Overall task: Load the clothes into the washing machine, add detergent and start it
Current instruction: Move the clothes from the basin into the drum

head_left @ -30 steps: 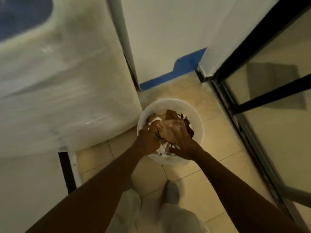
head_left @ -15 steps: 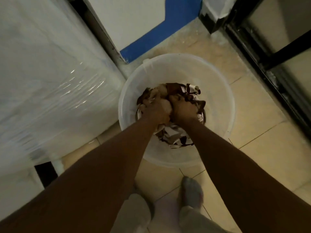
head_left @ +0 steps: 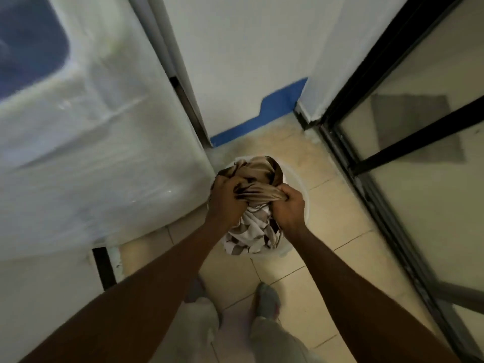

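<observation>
**Both hands grip the laundry bundle over the bucket**

The washing machine (head_left: 86, 158), white and wrapped in clear film, fills the view from 8 to 11 o'clock. A dark blue panel shows on its top at 10 o'clock. A black-framed glass door (head_left: 419, 205) runs down the side from 1 to 5 o'clock. Between them lies the beige tiled floor (head_left: 327, 213), with a white wall and a blue skirting strip at 12 o'clock.

A white bucket (head_left: 298, 184) stands on the floor at the middle of the view, just beside the machine's lower corner. The clothes (head_left: 258, 176), a bunched brown, tan and white bundle, bulge above its rim and cover most of its opening. Whether their lower folds still rest inside cannot be told.

The left hand (head_left: 227, 197) is clenched round the fabric at the bundle's 9 o'clock side. The right hand (head_left: 289, 205) is fisted on a gathered tan fold at its 4 o'clock side. The person's socked feet (head_left: 267, 299) stand at 6 o'clock.
</observation>
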